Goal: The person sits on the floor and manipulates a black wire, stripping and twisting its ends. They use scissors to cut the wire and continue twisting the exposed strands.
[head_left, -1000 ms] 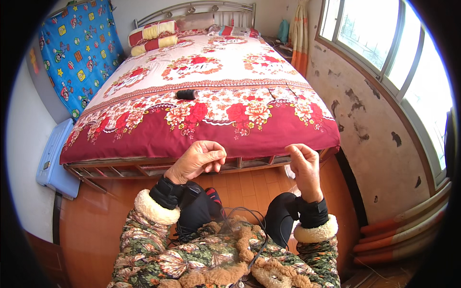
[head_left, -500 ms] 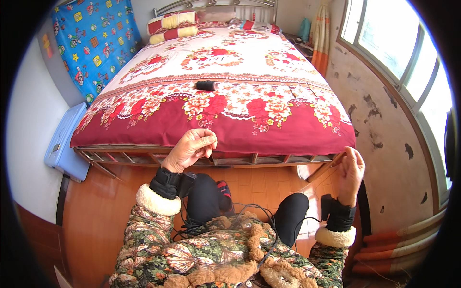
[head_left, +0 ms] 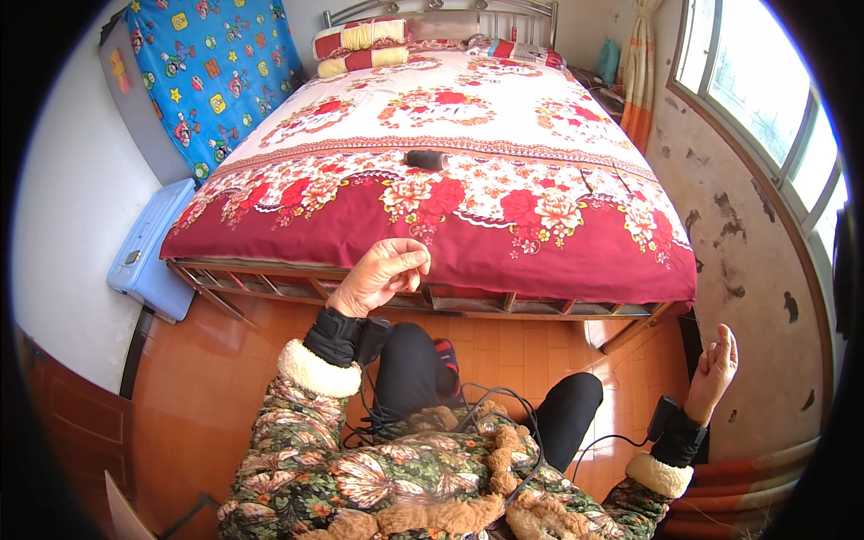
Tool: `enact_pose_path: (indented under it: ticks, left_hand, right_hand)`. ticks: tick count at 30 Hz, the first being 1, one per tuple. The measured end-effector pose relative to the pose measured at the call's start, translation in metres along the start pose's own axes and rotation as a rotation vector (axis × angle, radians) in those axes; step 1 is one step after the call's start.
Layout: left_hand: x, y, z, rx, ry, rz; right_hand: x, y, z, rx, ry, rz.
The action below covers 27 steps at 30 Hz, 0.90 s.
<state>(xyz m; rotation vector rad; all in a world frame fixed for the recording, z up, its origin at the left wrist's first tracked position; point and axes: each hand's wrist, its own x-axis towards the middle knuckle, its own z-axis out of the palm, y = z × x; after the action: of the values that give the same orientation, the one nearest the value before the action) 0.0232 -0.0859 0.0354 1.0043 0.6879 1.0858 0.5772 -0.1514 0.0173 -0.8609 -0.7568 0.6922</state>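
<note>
Near the front edge of the bed, my left hand (head_left: 382, 275) is closed in a pinch, thumb pressed to the fingers. Whatever it grips is too fine to make out. Out to the right and lower, beside the bed's corner, my right hand (head_left: 713, 376) is also closed with its fingertips together; what lies between them cannot be seen. A black spool of thread (head_left: 426, 160) lies on its side on the flowered red and white bedspread (head_left: 360, 220), beyond my left hand. Two thin dark slivers (head_left: 623, 180) rest on the bedspread to the right.
The metal bed frame (head_left: 531, 304) runs across in front of my knees. Black cables (head_left: 486, 396) loop over my lap to the wrist bands. A blue storage box (head_left: 153, 252) stands at the left, folded quilts (head_left: 360, 45) lie at the bed's head, and a window (head_left: 765, 81) is at right.
My right hand has moved outward to the right and lower, farther from my left hand. My left hand keeps its pinch. The whole view has shifted slightly.
</note>
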Motion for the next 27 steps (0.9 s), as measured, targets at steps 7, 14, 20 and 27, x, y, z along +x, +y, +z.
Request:
enact_pose_path:
  ticks: [7, 14, 20, 27]
  left_hand:
    - [-0.001, 0.003, -0.003, 0.047, 0.068, 0.025]
    - [-0.002, 0.008, -0.011, 0.045, 0.132, 0.069]
    - [-0.005, 0.016, -0.019, 0.081, 0.160, 0.114]
    - [0.002, 0.015, -0.025, -0.010, 0.174, 0.160]
  right_hand:
    - [0.006, -0.006, -0.042, -0.032, 0.055, -0.065]
    - [0.007, -0.026, -0.071, -0.092, 0.151, -0.056]
    - [0.015, -0.039, -0.098, -0.129, 0.285, -0.044]
    - [0.005, -0.054, -0.089, -0.196, 0.194, 0.007]
